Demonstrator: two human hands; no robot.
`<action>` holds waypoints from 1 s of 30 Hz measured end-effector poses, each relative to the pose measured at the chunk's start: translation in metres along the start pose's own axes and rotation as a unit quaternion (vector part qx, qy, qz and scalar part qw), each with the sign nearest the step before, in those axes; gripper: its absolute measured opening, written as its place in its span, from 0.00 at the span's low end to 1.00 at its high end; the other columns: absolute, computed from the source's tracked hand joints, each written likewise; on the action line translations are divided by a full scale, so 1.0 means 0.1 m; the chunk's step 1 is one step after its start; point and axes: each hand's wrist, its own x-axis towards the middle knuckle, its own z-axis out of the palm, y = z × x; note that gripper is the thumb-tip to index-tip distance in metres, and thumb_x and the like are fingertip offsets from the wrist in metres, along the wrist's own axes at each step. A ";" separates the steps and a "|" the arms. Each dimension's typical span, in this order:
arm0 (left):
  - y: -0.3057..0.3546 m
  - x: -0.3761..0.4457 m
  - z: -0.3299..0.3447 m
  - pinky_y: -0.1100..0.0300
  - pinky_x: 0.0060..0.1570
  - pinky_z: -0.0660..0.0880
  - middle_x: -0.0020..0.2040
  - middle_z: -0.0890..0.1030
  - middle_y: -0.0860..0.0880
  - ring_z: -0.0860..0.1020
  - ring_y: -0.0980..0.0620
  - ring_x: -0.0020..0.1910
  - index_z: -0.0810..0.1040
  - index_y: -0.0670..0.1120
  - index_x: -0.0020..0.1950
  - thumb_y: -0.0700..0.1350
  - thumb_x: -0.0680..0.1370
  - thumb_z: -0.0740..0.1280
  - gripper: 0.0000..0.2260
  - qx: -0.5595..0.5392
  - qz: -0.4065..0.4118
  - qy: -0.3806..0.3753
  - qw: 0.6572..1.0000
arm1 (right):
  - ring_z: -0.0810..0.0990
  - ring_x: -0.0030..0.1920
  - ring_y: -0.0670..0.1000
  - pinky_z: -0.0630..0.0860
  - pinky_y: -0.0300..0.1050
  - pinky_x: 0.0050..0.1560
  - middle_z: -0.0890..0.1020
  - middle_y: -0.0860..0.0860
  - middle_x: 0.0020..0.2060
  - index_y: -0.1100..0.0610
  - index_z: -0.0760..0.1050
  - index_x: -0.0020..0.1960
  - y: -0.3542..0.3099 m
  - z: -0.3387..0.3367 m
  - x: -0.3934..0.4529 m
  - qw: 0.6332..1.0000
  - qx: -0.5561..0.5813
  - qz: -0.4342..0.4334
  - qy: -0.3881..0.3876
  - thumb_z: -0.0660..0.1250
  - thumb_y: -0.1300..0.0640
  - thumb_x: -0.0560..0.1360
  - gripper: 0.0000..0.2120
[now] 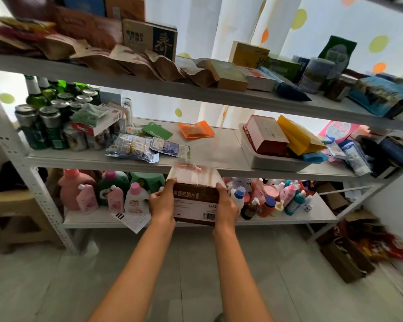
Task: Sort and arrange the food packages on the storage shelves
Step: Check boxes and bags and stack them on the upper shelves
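Head view: both hands on a brown snack box (196,201), held in the air just in front of the middle shelf (209,147) edge, above the bottom shelf (91,217). Left hand (161,203) wraps its left end, right hand (226,203) wraps the right end, fingers curled over the top edge on both. Box top is motion-blurred, so I can't tell exact tilt.

Risks, my read:
- Grip is on the ends only. If either hand loosens, the box falls onto the bottles (265,201) below and tips them.
- Pushing it straight onto the middle shelf could shove the loose foil packets (133,147) just left of the likely landing spot.
- Too far right and it hits the white tray (265,159), which already sits at the shelf's front edge.

Around it:
- Bare stretch of middle shelf between packets and tray looks like the easiest slot; an orange pouch (196,129) lies at the back of it.
- Cans (49,126) fill the left end, with a small carton (98,123) leaning on them.
- Top shelf (149,86) is crowded with brown paper bags (149,63) and boxes, some hanging over the front.
- Detergent jugs (112,194) take up the bottom left.
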 end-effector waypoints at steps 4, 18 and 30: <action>0.01 0.06 -0.11 0.39 0.57 0.78 0.50 0.84 0.40 0.82 0.39 0.51 0.77 0.45 0.53 0.58 0.67 0.77 0.23 0.044 -0.023 -0.056 0.997 | 0.84 0.49 0.56 0.82 0.53 0.50 0.84 0.56 0.49 0.53 0.77 0.53 0.12 -0.04 0.00 0.999 0.027 0.022 0.042 0.73 0.42 0.73 0.17; 0.11 0.07 -0.18 0.52 0.46 0.74 0.63 0.78 0.47 0.76 0.49 0.56 0.67 0.52 0.73 0.66 0.68 0.71 0.38 0.052 -0.009 -0.165 0.985 | 0.81 0.40 0.52 0.74 0.43 0.41 0.84 0.50 0.37 0.52 0.79 0.45 -0.08 -0.39 0.11 0.995 0.077 -0.022 0.063 0.69 0.46 0.76 0.09; 0.09 0.35 -0.37 0.42 0.46 0.76 0.55 0.73 0.45 0.73 0.43 0.50 0.68 0.57 0.63 0.57 0.75 0.70 0.19 0.043 -0.072 -0.064 0.994 | 0.83 0.43 0.54 0.77 0.50 0.51 0.84 0.49 0.35 0.51 0.79 0.45 -0.01 -0.48 0.20 0.999 0.008 -0.043 0.014 0.70 0.37 0.70 0.17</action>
